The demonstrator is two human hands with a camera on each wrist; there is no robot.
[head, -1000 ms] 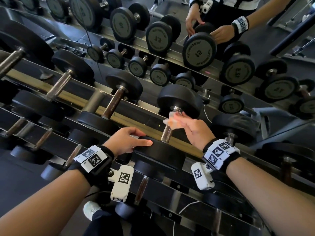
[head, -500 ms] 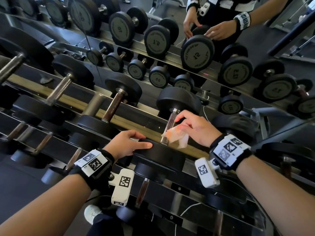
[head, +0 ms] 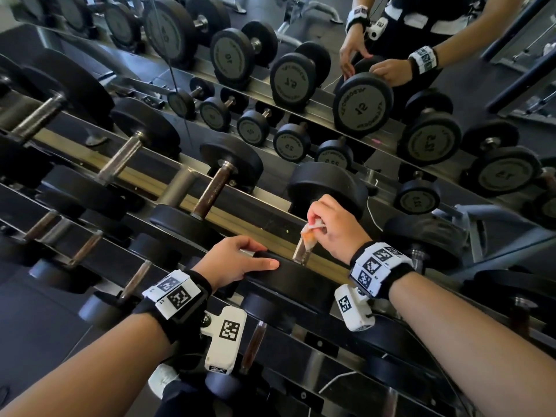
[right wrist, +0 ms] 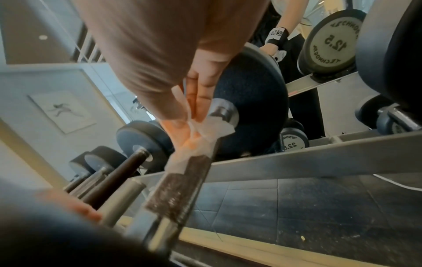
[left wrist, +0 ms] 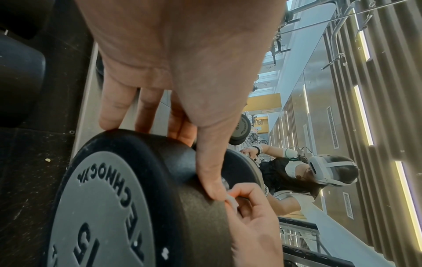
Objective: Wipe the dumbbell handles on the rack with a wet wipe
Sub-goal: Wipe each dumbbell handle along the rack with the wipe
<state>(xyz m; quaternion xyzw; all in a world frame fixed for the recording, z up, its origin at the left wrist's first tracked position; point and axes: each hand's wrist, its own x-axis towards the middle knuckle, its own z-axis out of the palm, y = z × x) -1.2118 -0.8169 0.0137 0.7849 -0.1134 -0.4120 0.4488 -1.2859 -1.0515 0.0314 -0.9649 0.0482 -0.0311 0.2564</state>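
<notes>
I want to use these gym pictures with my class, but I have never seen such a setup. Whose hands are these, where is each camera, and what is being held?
There is no machine here: a person works with two bare hands and wears three cameras. The big picture comes from a camera on the head, looking down at a dumbbell rack in front of a mirror, so the dumbbells and hands at the top are reflections. The other two pictures come from cameras strapped to the wrists, looking along each hand.

The left hand rests on the near black weight of one dumbbell, with the thumb lying along it; the left wrist view shows that weight marked 15. The right hand pinches a wet wipe around that dumbbell's metal handle. The patterned squares on the wristbands are printed markers.
</notes>
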